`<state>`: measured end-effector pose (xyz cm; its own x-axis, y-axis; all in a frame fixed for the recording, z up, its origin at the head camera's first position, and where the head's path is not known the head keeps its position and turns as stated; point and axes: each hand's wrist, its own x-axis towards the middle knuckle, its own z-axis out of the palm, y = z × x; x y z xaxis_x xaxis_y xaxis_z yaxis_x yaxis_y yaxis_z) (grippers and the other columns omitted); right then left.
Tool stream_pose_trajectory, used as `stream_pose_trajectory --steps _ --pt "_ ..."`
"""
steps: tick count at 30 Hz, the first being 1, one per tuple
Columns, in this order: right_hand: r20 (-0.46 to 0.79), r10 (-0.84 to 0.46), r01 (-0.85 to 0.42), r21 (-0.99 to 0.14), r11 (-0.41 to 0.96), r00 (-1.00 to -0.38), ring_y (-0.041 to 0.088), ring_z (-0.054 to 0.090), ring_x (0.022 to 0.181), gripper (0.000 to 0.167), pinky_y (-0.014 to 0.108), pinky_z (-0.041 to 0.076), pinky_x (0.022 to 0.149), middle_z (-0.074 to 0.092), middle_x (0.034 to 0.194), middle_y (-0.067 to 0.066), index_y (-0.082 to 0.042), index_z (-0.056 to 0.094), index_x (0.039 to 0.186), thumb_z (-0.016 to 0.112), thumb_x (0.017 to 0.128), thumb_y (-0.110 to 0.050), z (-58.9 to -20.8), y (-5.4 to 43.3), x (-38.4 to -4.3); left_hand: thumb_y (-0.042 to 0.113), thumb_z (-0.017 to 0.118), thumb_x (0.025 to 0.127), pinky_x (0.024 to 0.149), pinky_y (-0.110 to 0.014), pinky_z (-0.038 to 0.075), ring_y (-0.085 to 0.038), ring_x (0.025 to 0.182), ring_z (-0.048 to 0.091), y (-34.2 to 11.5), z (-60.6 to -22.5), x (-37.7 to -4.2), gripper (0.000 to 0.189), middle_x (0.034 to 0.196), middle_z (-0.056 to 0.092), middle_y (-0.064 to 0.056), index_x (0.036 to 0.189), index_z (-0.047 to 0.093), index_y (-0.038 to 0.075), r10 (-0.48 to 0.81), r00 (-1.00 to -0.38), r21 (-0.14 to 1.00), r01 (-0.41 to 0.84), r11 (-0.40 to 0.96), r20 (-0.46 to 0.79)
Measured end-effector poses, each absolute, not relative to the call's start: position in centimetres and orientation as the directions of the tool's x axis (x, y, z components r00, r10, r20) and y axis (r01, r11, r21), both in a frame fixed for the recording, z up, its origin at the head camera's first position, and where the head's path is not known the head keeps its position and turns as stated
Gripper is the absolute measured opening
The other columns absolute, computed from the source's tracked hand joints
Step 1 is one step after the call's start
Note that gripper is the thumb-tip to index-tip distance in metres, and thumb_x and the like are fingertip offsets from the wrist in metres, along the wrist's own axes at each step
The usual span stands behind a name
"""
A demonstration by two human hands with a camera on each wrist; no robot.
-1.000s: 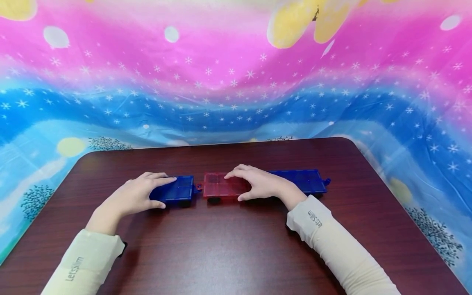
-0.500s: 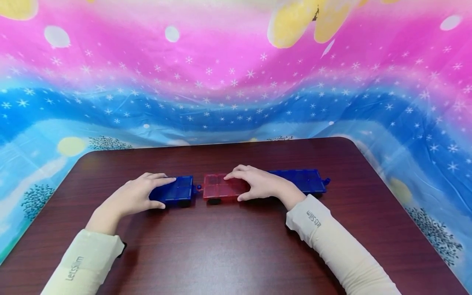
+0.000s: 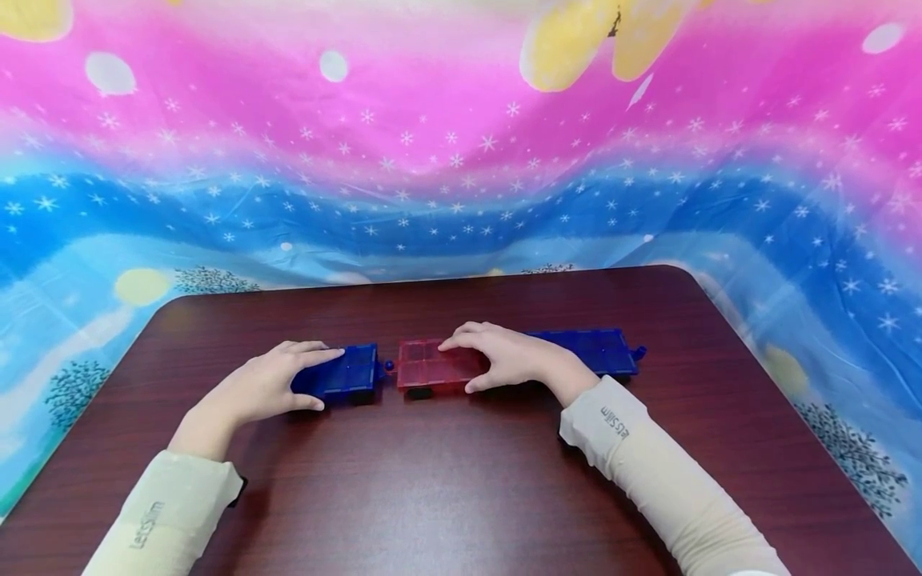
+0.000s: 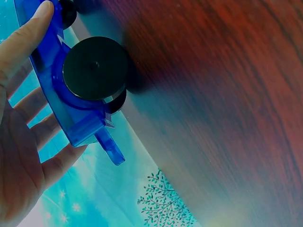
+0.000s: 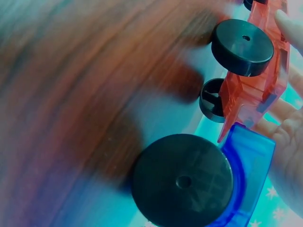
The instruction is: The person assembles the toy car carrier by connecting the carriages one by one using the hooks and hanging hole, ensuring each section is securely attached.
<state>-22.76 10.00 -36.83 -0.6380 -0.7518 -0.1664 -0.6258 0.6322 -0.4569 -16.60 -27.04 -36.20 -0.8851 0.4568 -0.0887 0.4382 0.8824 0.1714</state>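
A see-through blue toy wagon base with black wheels stands at the left of a row. My left hand holds it, thumb on the near side and fingers across the far side; in the left wrist view its big black wheel shows. Beside it is a see-through red wagon base, gripped between the thumb and fingers of my right hand. Between these two wagons, a blue knob sits at the red coupling ring. Behind my right hand a longer blue wagon base is partly hidden.
Everything stands on a dark reddish-brown table with rounded back corners. A coloured cloth backdrop with snowflakes hangs around its back and sides. The right-hand blue wagon has a coupling hook sticking out to the right.
A second ago the red ring showed between the left blue and red wagons; now the blue knob is visible there. Both hands have stayed almost still.
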Motion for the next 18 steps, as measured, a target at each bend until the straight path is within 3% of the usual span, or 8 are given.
stream_pose_trajectory --steps 12,18 --pt "-0.116 -0.736 -0.626 -0.447 0.639 -0.667 0.027 0.04 0.141 0.066 0.051 0.038 0.115 0.043 0.153 0.004 -0.026 0.048 0.147 0.075 0.088 -0.036 -36.6 12.5 -22.5 0.033 0.081 0.082 0.1 -0.061 0.046 -0.043 0.135 0.045 -27.3 -36.1 -16.5 0.073 0.149 0.048 -0.019 0.147 0.051 0.019 0.47 -0.879 0.18 0.452 0.874 -0.077" --pt "-0.06 -0.695 -0.603 -0.447 0.661 -0.717 0.027 0.039 0.144 0.063 0.054 0.036 0.115 0.043 0.154 0.003 -0.025 0.047 0.149 0.071 0.092 -0.038 -36.2 15.9 -21.5 0.035 0.079 0.085 0.101 -0.061 0.046 -0.043 0.137 0.043 -27.4 -35.9 -16.3 0.071 0.15 0.047 -0.018 0.148 0.05 0.019 0.473 -0.879 0.184 0.455 0.871 -0.063"
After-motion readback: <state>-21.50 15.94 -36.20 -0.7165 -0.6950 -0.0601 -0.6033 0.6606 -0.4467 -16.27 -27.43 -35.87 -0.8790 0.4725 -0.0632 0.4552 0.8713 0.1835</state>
